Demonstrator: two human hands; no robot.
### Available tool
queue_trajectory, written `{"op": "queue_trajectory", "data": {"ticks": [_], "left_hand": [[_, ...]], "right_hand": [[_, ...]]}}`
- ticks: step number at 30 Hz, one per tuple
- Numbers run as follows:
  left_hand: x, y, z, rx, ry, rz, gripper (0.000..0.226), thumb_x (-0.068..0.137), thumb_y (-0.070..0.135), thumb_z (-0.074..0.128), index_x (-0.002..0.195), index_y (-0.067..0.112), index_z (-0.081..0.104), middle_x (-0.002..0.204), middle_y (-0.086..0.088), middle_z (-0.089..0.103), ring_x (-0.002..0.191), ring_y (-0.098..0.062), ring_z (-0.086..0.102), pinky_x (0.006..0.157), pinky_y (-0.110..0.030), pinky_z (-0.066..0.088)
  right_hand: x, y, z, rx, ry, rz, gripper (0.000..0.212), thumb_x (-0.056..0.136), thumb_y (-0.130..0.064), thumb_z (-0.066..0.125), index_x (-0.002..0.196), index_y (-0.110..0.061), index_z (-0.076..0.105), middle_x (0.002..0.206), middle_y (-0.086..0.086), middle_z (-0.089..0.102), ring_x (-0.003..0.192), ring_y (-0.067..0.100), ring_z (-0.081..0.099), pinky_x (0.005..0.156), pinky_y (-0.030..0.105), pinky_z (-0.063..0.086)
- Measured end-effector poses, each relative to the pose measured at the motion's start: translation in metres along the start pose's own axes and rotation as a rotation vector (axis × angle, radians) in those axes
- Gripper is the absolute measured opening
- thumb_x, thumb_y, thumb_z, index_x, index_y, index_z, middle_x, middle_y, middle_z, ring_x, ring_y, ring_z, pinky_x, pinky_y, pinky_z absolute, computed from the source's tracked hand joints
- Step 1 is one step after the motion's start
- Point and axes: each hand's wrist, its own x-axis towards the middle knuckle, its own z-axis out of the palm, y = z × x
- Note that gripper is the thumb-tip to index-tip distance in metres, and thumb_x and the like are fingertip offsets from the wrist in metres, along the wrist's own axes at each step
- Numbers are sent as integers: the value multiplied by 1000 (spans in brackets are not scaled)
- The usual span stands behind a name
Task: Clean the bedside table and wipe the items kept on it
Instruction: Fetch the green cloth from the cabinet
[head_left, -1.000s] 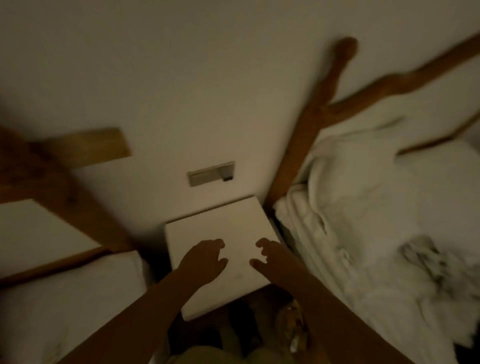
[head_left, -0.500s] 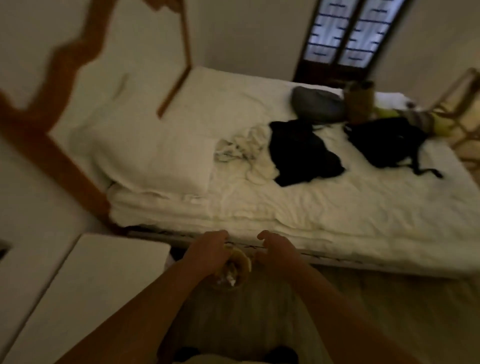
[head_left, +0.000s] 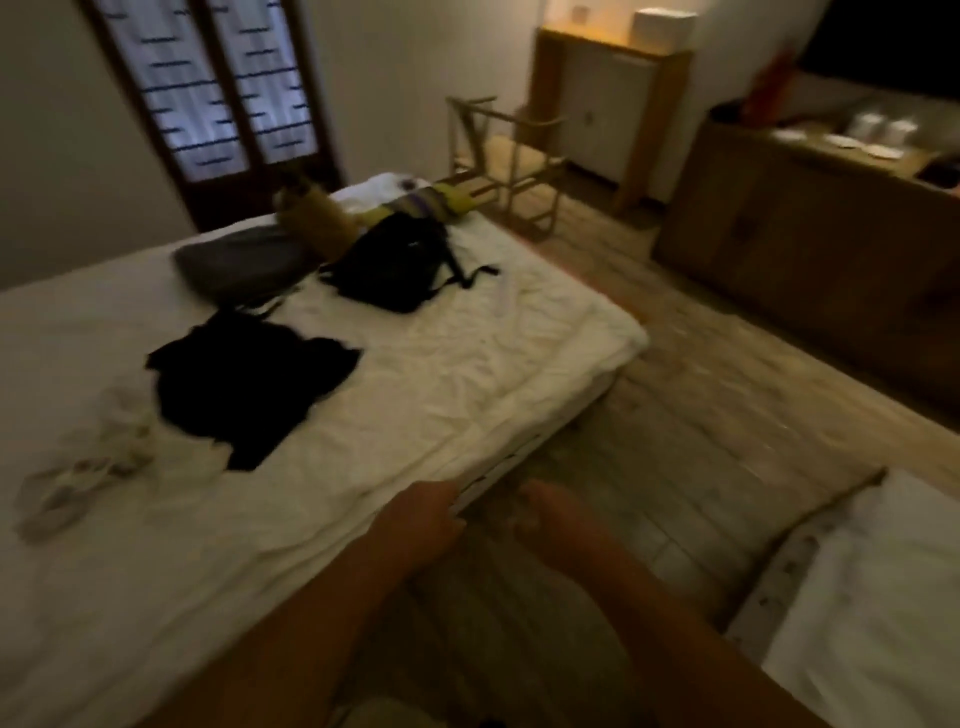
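Note:
The bedside table is out of view. My left hand (head_left: 422, 519) hovers at the near edge of a white bed (head_left: 467, 374), fingers curled. A short gap to its right, my right hand (head_left: 555, 514) hangs over the wooden floor (head_left: 701, 415), fingers also curled. Motion blur hides whether either hand holds anything. No cloth shows in my hands. Both forearms reach in from the bottom of the frame.
On the bed lie a black garment (head_left: 249, 384), a black backpack (head_left: 395, 260), a grey bag (head_left: 239, 265), a brown bag (head_left: 311, 218) and a crumpled pale cloth (head_left: 88, 467). A second bed (head_left: 883, 597) sits bottom right. A wooden chair (head_left: 509, 156), cabinet (head_left: 608, 104) and sideboard (head_left: 805, 234) stand beyond.
My view has swung right, from the bedside table across the bed toward the room. Both hands left the tabletop and now hang by the bed's edge.

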Motion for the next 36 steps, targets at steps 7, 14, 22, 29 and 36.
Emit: {"op": "queue_trajectory", "data": {"ticks": [7,14,22,29,36], "left_hand": [[122,146,30,193,-233,307,46,96,35,48,139,22,41,144,-4,45,129,-21,45,107,-36,37],[261,270,62,335,-346,453,55,95,35,48,145,18,33,151,-8,36,137,-26,37,111,-39,33],[413,406,70,348,-385,667,48,92,37,52,137,20,43,141,-5,48,126,-23,48,102,-35,42],[517,544,93,386,-372,853,40,90,38,57,125,19,52,123,-3,59,110,-20,55,91,-32,46],[634,695,132,445,-331,939,45,89,41,56,130,22,48,121,-2,58,112,-20,53,91,-33,45]], "right_hand": [[2,124,-79,41,116,282,60,91,-38,58,144,-18,38,148,8,42,134,24,42,109,34,36],[61,238,-161,84,164,454,61,91,-44,54,144,-19,35,146,8,43,131,24,43,103,35,39],[123,340,-268,146,230,710,60,88,-48,57,140,-23,38,139,6,49,122,23,51,98,34,46],[157,442,-364,244,380,829,57,89,-47,57,136,-19,42,131,9,51,115,23,54,102,43,43],[212,591,-461,265,464,831,54,89,-46,57,133,-19,43,129,10,51,114,26,53,91,36,46]]}}
